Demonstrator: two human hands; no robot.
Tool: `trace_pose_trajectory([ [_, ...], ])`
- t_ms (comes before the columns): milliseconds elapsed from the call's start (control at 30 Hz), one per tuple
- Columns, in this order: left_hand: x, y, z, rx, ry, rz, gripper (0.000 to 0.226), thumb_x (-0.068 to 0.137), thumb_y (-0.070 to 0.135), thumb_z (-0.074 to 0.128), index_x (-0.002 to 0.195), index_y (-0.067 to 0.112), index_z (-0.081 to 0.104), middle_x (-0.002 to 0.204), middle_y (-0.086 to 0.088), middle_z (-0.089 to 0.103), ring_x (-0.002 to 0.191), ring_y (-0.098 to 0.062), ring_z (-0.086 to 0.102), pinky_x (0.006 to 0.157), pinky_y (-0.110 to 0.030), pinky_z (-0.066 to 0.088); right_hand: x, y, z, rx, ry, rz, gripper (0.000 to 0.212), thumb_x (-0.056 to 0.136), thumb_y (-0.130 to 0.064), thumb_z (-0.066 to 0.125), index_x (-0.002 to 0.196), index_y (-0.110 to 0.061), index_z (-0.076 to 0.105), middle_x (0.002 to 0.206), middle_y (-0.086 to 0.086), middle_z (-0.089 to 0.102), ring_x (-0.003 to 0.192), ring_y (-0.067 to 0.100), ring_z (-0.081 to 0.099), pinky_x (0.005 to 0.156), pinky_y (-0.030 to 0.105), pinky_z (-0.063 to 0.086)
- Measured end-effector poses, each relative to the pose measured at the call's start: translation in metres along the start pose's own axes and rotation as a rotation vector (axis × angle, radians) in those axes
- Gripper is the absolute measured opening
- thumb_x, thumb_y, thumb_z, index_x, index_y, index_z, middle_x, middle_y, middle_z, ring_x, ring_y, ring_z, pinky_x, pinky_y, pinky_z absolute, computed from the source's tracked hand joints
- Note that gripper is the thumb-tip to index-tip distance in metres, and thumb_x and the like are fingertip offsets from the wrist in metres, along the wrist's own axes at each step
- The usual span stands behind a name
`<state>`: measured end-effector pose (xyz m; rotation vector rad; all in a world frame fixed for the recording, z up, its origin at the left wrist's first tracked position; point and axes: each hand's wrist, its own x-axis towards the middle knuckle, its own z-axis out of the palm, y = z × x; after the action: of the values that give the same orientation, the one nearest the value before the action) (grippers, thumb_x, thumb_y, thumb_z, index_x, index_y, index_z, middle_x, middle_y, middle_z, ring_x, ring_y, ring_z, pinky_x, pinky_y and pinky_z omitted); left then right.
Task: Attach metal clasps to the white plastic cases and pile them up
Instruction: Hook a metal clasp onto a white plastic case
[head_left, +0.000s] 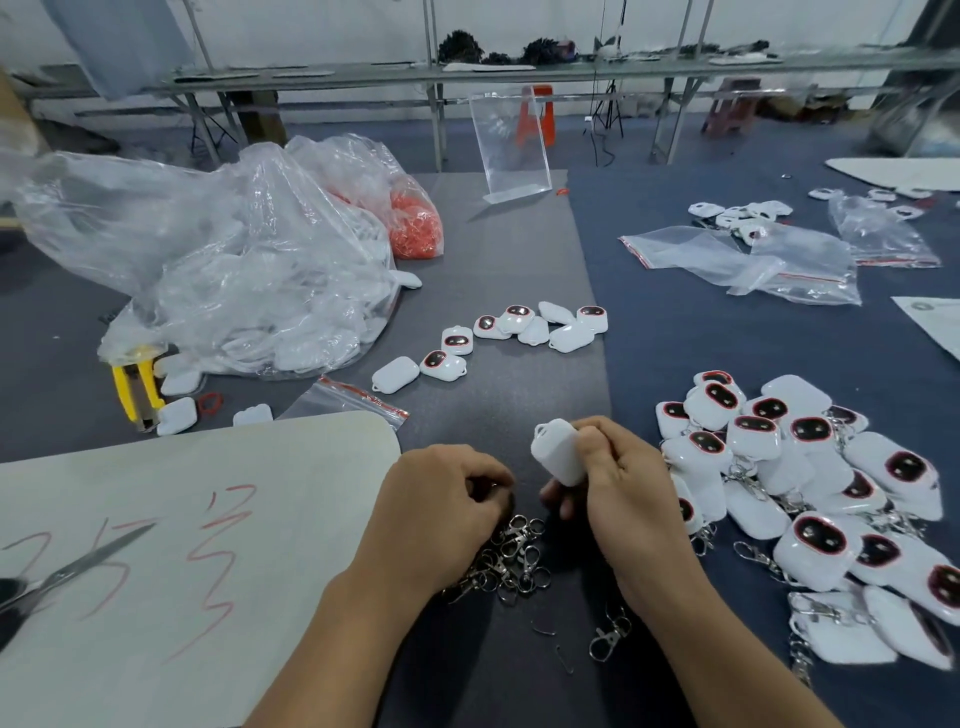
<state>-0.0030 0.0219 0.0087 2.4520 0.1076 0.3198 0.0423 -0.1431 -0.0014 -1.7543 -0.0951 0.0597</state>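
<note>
My right hand (618, 478) grips a white plastic case (558, 451), held above the grey table with its small loop pointing up and left. My left hand (441, 504) is curled, fingers pinched together just over a heap of metal clasps (511, 561); whether a clasp sits in the fingers is hidden. A single clasp (608, 636) lies alone nearer me. To the right lies a big pile of cases with clasps attached (810, 499). A row of loose cases (498, 338) stretches across the table's middle.
A large clear bag of white cases (234, 270) and a bag of orange rings (415, 223) sit at the left back. A white board (171, 545) with scissors (57, 577) lies front left. Zip bags (753, 260) and a clear stand (511, 145) are farther back.
</note>
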Motion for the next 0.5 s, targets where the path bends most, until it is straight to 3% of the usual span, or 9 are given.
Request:
trace_pose_trajectory([
  [133, 0.001, 0.002, 0.005, -0.142, 0.085, 0.002, 0.020, 0.081, 0.018, 0.076, 0.091, 0.035, 0.080, 0.079, 0.027, 0.068, 0.075, 0.005, 0.062, 0.068, -0.004, 0.040, 0.005, -0.006, 0.001, 0.317, -0.026, 0.165, 0.029, 0.108, -0.015, 0.046, 0.095, -0.002, 0.069, 0.072, 0.016, 0.068, 0.056, 0.020, 0.062, 0.048, 0.025, 0.047],
  [333, 0.004, 0.009, 0.009, -0.489, 0.113, -0.058, 0.038, 0.083, 0.004, 0.077, 0.095, 0.039, 0.079, 0.083, 0.019, 0.077, 0.076, 0.001, 0.071, 0.071, -0.011, 0.051, 0.006, -0.012, -0.006, 0.295, -0.253, 0.183, 0.018, 0.097, -0.006, 0.060, 0.100, -0.011, 0.076, 0.084, 0.011, 0.073, 0.069, 0.018, 0.072, 0.059, 0.024, 0.055],
  [500, 0.003, 0.010, 0.012, -0.605, 0.081, -0.055, 0.043, 0.081, -0.008, 0.076, 0.098, 0.031, 0.078, 0.088, 0.009, 0.079, 0.083, -0.009, 0.075, 0.075, -0.016, 0.055, 0.004, -0.013, -0.008, 0.390, -0.391, 0.178, 0.017, 0.084, 0.009, 0.069, 0.093, -0.004, 0.062, 0.081, 0.011, 0.070, 0.071, 0.021, 0.071, 0.065, 0.030, 0.059],
])
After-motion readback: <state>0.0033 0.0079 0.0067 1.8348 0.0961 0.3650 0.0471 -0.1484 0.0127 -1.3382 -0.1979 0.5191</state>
